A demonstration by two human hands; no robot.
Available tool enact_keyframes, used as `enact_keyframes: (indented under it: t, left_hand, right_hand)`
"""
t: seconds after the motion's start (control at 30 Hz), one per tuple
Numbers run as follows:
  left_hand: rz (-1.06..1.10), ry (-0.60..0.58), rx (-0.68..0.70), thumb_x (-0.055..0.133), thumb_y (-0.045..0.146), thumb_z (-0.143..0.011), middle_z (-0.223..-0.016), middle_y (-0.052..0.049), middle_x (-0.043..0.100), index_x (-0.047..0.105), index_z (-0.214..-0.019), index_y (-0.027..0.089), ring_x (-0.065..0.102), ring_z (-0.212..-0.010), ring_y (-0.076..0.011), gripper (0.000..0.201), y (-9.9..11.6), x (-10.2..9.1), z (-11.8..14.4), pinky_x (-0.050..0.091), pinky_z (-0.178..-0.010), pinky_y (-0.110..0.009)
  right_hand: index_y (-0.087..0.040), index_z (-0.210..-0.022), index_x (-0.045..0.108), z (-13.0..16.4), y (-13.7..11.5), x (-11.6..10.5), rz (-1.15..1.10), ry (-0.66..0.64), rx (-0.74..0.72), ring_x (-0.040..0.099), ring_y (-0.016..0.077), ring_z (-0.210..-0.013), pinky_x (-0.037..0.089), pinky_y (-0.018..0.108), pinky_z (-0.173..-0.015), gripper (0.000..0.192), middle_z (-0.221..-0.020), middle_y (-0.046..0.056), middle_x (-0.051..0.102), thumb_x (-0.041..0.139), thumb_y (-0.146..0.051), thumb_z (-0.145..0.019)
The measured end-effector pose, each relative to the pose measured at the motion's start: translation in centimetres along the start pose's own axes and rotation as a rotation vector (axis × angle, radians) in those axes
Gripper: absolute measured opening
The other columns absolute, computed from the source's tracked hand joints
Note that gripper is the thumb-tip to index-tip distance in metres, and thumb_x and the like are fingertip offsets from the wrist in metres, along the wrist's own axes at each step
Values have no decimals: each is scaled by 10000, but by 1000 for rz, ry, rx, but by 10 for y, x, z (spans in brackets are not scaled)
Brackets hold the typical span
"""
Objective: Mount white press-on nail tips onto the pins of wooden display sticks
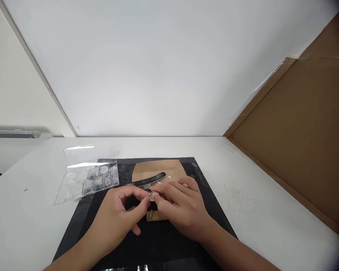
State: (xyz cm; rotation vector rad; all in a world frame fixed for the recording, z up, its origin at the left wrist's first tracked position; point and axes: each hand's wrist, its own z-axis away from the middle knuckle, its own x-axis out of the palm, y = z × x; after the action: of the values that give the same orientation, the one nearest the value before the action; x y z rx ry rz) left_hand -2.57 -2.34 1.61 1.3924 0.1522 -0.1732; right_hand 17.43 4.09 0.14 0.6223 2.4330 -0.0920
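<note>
Over the black mat, my left hand and my right hand meet fingertip to fingertip. Both are closed in a pinch on a small clear piece, which looks like a false nail tip; the fingers cover much of it. Just behind the fingertips, a dark curved nail file lies across a tan paper tray. Small white bits rest in this tray. Below my fingers is a yellowish-brown strip with a small clear piece on it, partly hidden by my right hand.
To the left, a clear compartment box with its lid open holds several small clear pieces and overlaps the mat's edge. The white table runs back to a white wall. A brown cardboard panel stands along the right side.
</note>
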Motion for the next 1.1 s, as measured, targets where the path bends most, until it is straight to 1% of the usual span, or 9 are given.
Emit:
enact_keyframes:
  t: [0.07,0.2,0.3,0.43,0.7,0.9,1.0,1.1]
  left_hand:
    - [-4,4,9,740,505,-918,-1053,-70,788,814,-998,192,688,-570,-128,331,0,0,0,587,-437,-220]
    - [-36,12,15,734,488,-919,-1008,-57,790,798,-957,187,652,-486,-95,311,2,0,0,566,-431,-200]
    - [-49,7,15,731,493,-918,-974,-50,786,788,-930,184,648,-467,-90,315,2,-1,-1,560,-435,-194]
    - [-50,-9,15,728,503,-918,-974,-51,781,788,-965,183,653,-476,-94,329,2,-2,0,557,-431,-191]
    - [-53,-2,28,733,488,-901,-919,-43,769,782,-949,184,634,-473,-95,312,4,0,1,572,-430,-200]
    - [-60,3,9,732,467,-894,-901,-34,752,768,-890,186,634,-470,-95,284,1,0,0,563,-429,-203]
    - [-49,13,4,746,461,-877,-883,-39,743,754,-857,180,630,-503,-108,282,2,1,0,571,-433,-212]
    - [-26,3,8,755,465,-866,-906,-51,746,753,-855,179,631,-549,-122,287,4,2,0,588,-437,-225]
  right_hand:
    - [-213,-871,633,0,0,0,2,-5,4,674,96,-737,376,342,-806,189,-990,-41,819,690,-66,-974]
    - [-212,-866,635,0,-1,-1,6,-14,9,672,94,-733,383,344,-811,186,-986,-43,821,683,-75,-982]
    - [-209,-864,630,-1,0,-2,4,-28,3,677,100,-738,382,351,-811,184,-992,-37,822,677,-80,-986]
    - [-216,-883,641,0,0,-1,-2,-25,1,678,102,-743,382,353,-812,172,-994,-37,820,669,-84,-991]
    - [-223,-876,639,0,0,-3,-13,-28,6,696,102,-779,393,353,-834,183,-982,-44,817,645,-93,-1004]
    - [-220,-865,624,-1,-1,-4,-43,-42,10,692,102,-774,390,350,-837,190,-940,-43,810,656,-88,-999]
    - [-221,-856,628,-2,-2,-4,-55,-42,21,690,100,-779,389,346,-842,200,-929,-47,804,640,-89,-1007]
    - [-230,-849,640,-2,-2,-5,-51,-45,34,683,96,-778,380,347,-835,210,-931,-54,806,635,-100,-1013]
